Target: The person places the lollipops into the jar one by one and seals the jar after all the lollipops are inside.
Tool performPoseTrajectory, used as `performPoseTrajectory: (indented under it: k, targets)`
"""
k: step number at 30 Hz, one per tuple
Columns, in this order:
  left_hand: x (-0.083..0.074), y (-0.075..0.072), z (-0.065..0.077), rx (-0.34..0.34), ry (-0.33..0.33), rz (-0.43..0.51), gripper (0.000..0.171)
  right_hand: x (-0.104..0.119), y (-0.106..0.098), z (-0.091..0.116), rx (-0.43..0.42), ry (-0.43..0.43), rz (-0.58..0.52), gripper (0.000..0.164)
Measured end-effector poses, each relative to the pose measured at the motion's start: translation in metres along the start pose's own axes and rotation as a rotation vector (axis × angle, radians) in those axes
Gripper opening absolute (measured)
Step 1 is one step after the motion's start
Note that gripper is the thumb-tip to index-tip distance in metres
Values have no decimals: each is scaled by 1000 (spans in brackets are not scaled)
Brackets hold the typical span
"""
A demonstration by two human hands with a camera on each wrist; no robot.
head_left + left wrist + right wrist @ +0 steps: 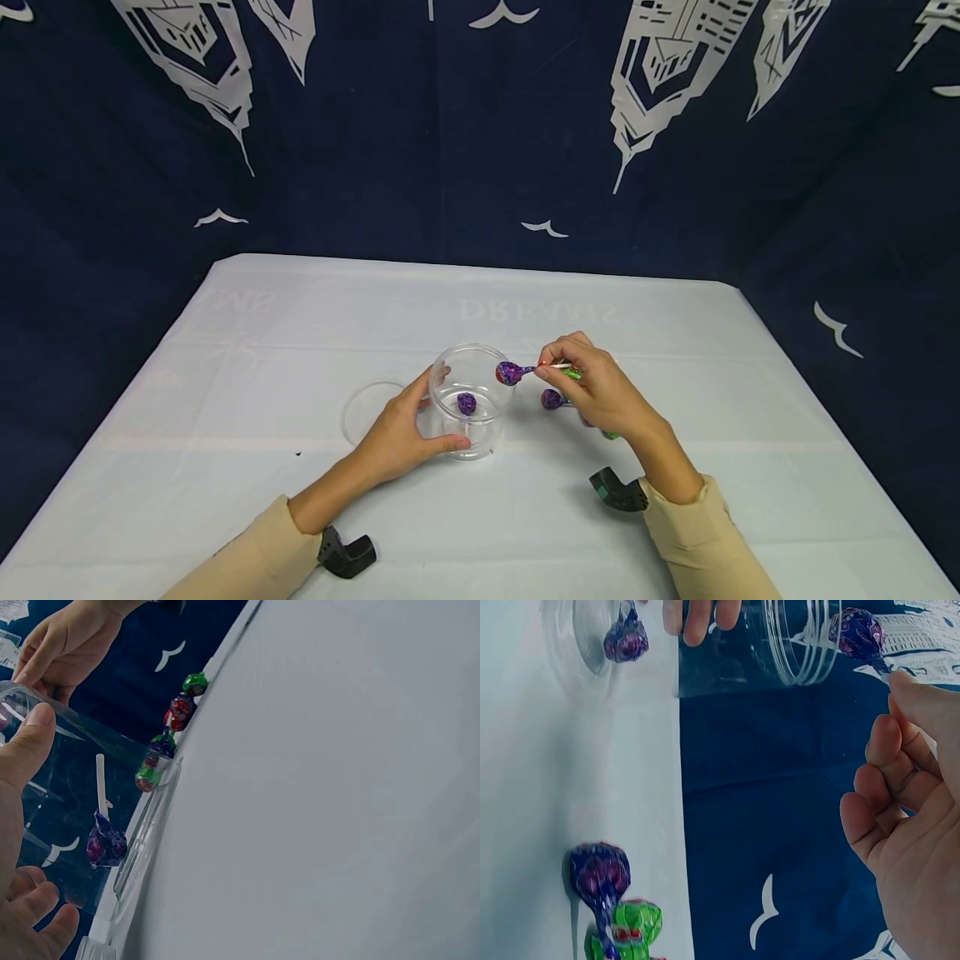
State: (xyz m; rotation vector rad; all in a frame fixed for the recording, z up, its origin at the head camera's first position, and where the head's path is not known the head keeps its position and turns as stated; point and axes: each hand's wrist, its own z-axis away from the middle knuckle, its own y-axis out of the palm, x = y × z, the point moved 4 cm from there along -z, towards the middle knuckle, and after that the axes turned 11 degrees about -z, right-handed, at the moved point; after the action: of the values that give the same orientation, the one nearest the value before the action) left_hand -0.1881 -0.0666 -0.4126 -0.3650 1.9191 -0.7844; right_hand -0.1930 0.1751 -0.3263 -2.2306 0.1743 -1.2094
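Note:
A clear plastic jar (483,433) stands upright on the table, its mouth uncovered. My left hand (405,433) grips it from the left, with the thumb on the near side and the fingers round the far side. One purple-wrapped lollipop (106,844) is inside at the bottom, its white stick pointing up. Between thumb and fingertips, my right hand (592,383) pinches another purple-wrapped lollipop (510,372) near the base of its wrapper. The candy head points left and overlaps the right side of the jar's rim in the head view.
Several more lollipops lie right of the jar, partly hidden under my right hand, including a purple one (600,874) and a green one (639,924). A clear round lid (347,417) lies left of the jar. Behind the white table (225,333) hangs a dark blue patterned cloth (375,167).

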Motion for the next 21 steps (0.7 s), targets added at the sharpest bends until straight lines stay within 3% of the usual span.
performPoseTrajectory:
  k: [15,21]
  targets:
    - [-1,0,-1,10,8,12,100,1,16,-9,20,-17,-5,5]
    - [-1,-1,-1,9,9,9,100,1,17,-10,34,-32,5,14]
